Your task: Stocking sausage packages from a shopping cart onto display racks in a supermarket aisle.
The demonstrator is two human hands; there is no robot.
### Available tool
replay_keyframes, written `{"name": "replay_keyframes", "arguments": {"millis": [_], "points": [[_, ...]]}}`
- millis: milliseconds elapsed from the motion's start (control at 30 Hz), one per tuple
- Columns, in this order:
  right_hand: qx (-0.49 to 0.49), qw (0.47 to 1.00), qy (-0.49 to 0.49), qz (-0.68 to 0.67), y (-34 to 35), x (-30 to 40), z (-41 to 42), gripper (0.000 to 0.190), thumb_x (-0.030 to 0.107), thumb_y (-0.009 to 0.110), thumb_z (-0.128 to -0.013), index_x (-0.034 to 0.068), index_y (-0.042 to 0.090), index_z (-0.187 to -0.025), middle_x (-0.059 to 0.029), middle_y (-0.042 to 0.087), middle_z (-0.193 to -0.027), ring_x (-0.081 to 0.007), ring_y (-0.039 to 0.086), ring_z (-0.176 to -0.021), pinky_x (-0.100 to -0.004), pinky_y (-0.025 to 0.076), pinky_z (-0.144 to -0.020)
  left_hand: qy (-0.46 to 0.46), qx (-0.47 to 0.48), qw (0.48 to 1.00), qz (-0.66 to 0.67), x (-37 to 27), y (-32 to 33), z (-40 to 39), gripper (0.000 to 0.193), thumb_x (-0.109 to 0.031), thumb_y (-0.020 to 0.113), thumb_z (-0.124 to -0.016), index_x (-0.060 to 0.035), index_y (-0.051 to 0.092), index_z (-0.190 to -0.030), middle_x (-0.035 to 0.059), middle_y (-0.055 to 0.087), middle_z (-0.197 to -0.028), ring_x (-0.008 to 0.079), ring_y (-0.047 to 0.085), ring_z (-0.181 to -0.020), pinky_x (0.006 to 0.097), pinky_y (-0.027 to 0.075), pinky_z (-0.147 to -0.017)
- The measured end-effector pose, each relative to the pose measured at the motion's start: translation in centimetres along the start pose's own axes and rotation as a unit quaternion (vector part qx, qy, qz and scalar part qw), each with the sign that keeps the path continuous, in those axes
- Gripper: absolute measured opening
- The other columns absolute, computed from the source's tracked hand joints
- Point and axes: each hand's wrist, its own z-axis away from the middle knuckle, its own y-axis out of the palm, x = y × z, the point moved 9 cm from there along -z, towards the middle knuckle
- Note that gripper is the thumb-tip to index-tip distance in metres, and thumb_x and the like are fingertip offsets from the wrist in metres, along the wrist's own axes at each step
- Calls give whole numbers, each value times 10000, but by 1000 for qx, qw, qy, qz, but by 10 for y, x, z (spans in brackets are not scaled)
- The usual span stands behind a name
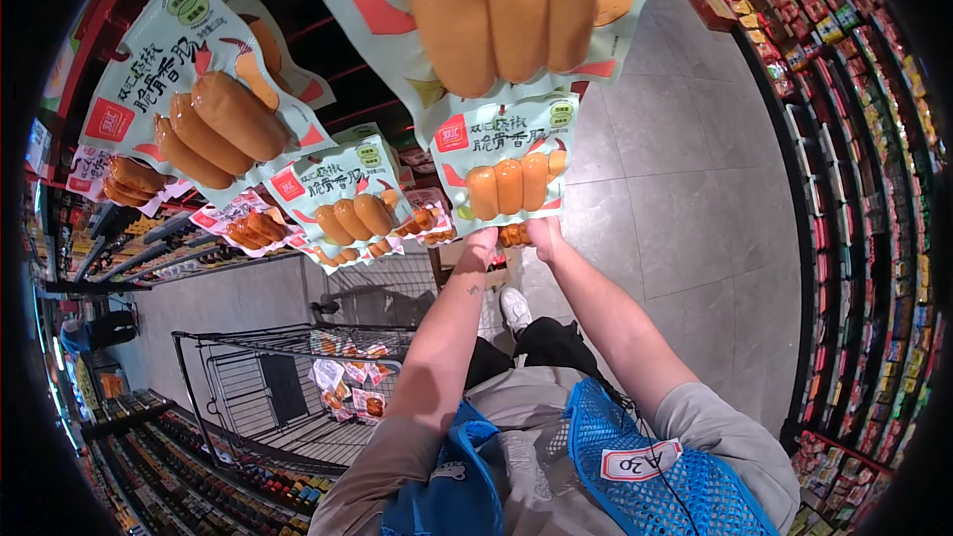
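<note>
Both my arms reach forward. My left hand (pixel 484 238) and my right hand (pixel 546 234) are mostly hidden behind a pale green packet of sausages (pixel 508 190) hanging above them. Between my hands shows part of another packet with darker reddish-brown sausages (pixel 515 236); whether my fingers grip it is hidden. A larger-looking green sausage packet (pixel 514 15) hangs close to the camera. More green packets hang to the left, one large (pixel 216 119) and one smaller (pixel 350 216). Pink sausage packets (pixel 249 227) hang lower down behind them.
A wire shopping cart (pixel 246 380) stands at my left with several sausage packets (pixel 357 380) inside. Shelves of packaged goods (pixel 856 201) line the right side of the tiled aisle floor (pixel 685 186). A person (pixel 97 331) is far off at the left. More shelving (pixel 171 469) is at lower left.
</note>
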Motion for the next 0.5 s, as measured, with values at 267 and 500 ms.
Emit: {"name": "replay_keyframes", "arguments": {"millis": [267,500], "points": [[-15,992,67,106,-15,-35,-26,324,111,711,-822,-33,649,-1106,-121,702,-1037,-213,662,-913,-358,518,-800,24,4,997,-68,-19,7,21,412,-400,609,-920,-109,592,-1210,49,652,-935,166,555,-694,381,459,-538],[-19,943,11,332,-11,-26,14,618,432,677,-871,-65,581,-1225,-200,639,-1165,-269,606,-1070,-405,474,-911,284,-110,937,-173,-35,-49,36,253,-227,593,-896,-35,623,-1057,95,697,-920,247,647,-734,341,505,-648]]}}
